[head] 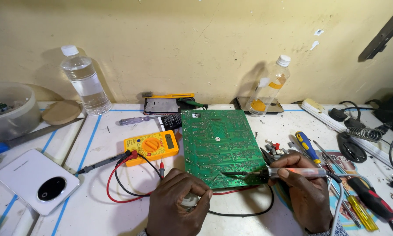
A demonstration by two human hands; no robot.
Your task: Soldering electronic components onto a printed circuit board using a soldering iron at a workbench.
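A green circuit board [218, 142] lies solder side up in the middle of the white table. My right hand [303, 190] grips a soldering iron [292, 172] with a clear handle, its dark tip resting on the board's near edge. My left hand [179, 201] is closed around a whitish spool of solder [188, 201] and feeds a thin wire up to the same spot on the board.
An orange multimeter [151, 146] with red and black leads sits left of the board. Two plastic bottles [85, 81] [268, 87] stand by the wall. Screwdrivers [308, 146] and small parts lie at right, a power strip [336, 119] behind them. A white device [36, 180] and a bowl [10, 111] are at left.
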